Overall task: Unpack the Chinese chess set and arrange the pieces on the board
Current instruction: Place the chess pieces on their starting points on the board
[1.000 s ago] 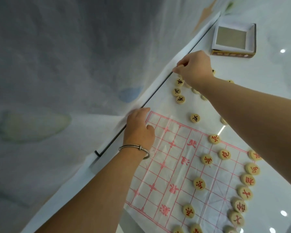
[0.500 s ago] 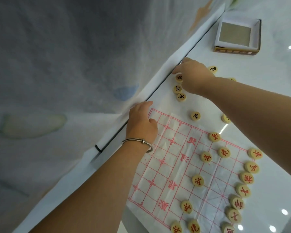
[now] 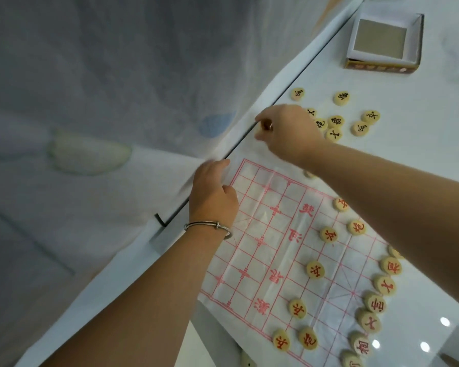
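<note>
A thin paper board (image 3: pixel 281 250) with red grid lines lies on the white table. Several round wooden pieces with red characters (image 3: pixel 314 269) stand on its right half. Black-character pieces (image 3: pixel 341 98) lie loose beyond the board's far edge. My left hand (image 3: pixel 214 193), a metal bangle on the wrist, presses flat on the board's far left corner. My right hand (image 3: pixel 286 131) hovers past that corner near the table's left edge, its fingertips pinching one or more wooden pieces (image 3: pixel 265 125); what is written on them is hidden.
An open cardboard box (image 3: pixel 384 43) sits at the far right of the table. A pale cloth (image 3: pixel 117 88) with coloured patches hangs along the table's left edge. The near end of the board overhangs the table's front edge.
My right hand has drawn back from the far pile toward the board with pieces pinched. The pieces that lay in a row by the table's left edge are gone. My left hand stays on the corner.
</note>
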